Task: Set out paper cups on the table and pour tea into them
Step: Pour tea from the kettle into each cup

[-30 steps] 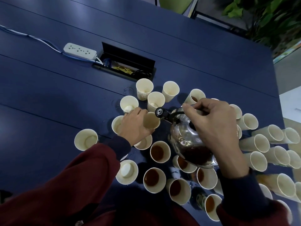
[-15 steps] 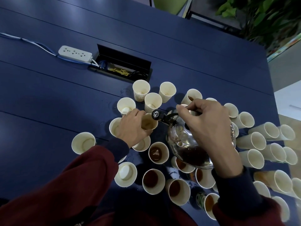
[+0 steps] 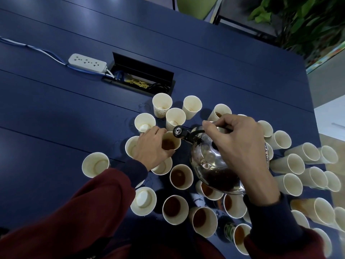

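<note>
A steel kettle (image 3: pixel 209 161) with dark tea showing through its side is tilted left over the cups. My right hand (image 3: pixel 237 144) grips its black handle from above. Its black spout (image 3: pixel 178 132) sits over a paper cup (image 3: pixel 170 143) that has brown tea in it. My left hand (image 3: pixel 152 148) wraps this cup from the left. Several cups with tea (image 3: pixel 181 176) stand in front of the kettle. Empty white cups (image 3: pixel 162 105) stand behind and to the left on the dark blue table (image 3: pixel 56 113).
Several cups lie on their sides at the right (image 3: pixel 291 165), near the table edge. A white power strip (image 3: pixel 86 62) with its cable and an open black cable box (image 3: pixel 140 79) sit at the back left. A green plant (image 3: pixel 298 21) is beyond the table.
The cup under the spout now shows brown tea where it looked empty before. The kettle stays tilted in my right hand. My left hand keeps its hold on the cup.
</note>
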A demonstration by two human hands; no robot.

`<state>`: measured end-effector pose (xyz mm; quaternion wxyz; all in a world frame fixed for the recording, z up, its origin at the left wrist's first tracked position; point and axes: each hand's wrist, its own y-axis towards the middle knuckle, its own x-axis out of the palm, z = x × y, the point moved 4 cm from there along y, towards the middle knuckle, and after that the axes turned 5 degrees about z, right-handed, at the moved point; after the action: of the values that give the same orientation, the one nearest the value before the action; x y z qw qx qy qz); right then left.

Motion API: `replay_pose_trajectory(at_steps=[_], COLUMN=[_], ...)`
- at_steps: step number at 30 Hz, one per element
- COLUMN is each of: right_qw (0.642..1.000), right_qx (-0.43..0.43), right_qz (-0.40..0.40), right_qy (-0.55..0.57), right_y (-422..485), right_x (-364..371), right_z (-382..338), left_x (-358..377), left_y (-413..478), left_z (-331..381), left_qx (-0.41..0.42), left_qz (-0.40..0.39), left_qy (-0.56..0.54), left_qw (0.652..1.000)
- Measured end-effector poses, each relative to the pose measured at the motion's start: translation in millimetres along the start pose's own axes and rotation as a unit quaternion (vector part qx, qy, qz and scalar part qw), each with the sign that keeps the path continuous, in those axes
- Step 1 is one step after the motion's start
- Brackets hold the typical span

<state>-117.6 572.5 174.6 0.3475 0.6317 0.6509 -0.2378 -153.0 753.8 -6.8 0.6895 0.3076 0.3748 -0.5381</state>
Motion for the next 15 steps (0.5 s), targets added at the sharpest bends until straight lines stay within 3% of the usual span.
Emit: replay_pose_trajectory(at_steps=[4,11,15], right_qw=[0.998,0.990,0.993], right_qx=[0.020,0.037,0.016], right_qz=[0.026,0.072,0.074], right_qy=[0.045,0.118,0.094], right_y=[5,26,43], right_x=[-6,-17,-15], right_z=[7,9,6], left_x=[-1,-21,-20], left_y=[0,27,59], left_z=[0,9,23], left_qx=[-0.001,-0.007,-0.002], left_qz=[0.017,0.117,0.058], left_qy=[-0.008,-0.054,-0.008], left_qw=[1.000,0.992,0.998])
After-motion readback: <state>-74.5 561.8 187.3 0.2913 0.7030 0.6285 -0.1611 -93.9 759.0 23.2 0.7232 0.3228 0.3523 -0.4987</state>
